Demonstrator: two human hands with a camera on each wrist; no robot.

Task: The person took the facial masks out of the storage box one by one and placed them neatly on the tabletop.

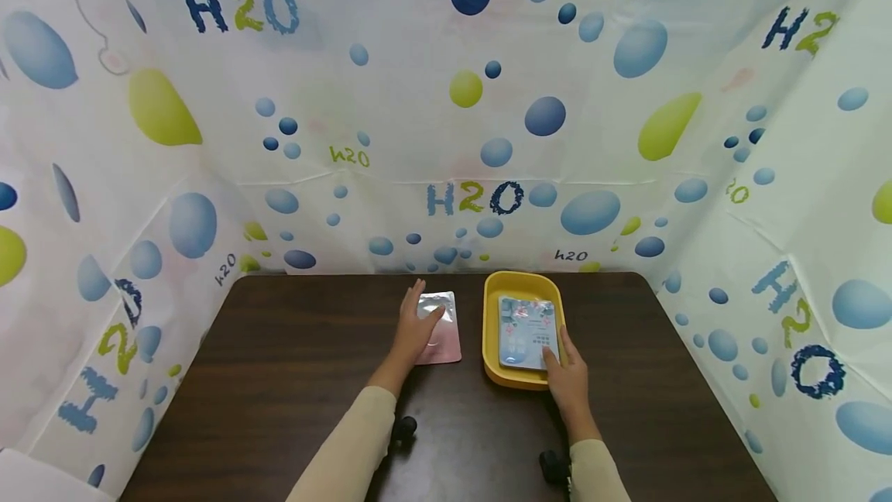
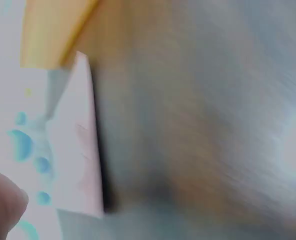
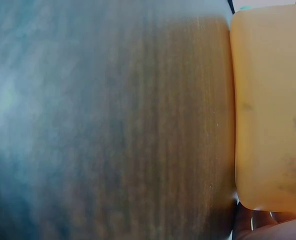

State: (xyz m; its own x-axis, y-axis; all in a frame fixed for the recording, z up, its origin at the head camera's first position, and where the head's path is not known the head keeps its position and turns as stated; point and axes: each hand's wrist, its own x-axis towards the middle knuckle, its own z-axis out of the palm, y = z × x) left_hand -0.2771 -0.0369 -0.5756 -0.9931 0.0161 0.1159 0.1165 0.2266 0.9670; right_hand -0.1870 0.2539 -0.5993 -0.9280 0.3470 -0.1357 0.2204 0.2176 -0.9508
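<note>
My left hand (image 1: 416, 329) is over a flat foil sachet (image 1: 440, 335), silver at the top and pink at the bottom, on the dark table. The fingers are extended, with the thumb lying across the sachet's upper part. In the left wrist view the pink sachet (image 2: 83, 150) appears edge-on, a fingertip (image 2: 3, 205) to its left. A yellow tray (image 1: 492, 331) holds a light-blue printed packet (image 1: 528, 331). My right hand (image 1: 570, 382) grips the tray's near right side, thumb over the rim at the packet's corner. Fingers (image 3: 268, 220) show against the tray's side in the right wrist view.
The dark wood-patterned table (image 1: 293, 378) ends at a white curtain (image 1: 397, 107) with blue and green dots, which hangs behind and along both sides. A black wrist device (image 1: 404, 430) sits at the left sleeve, another black device (image 1: 554, 467) at the right.
</note>
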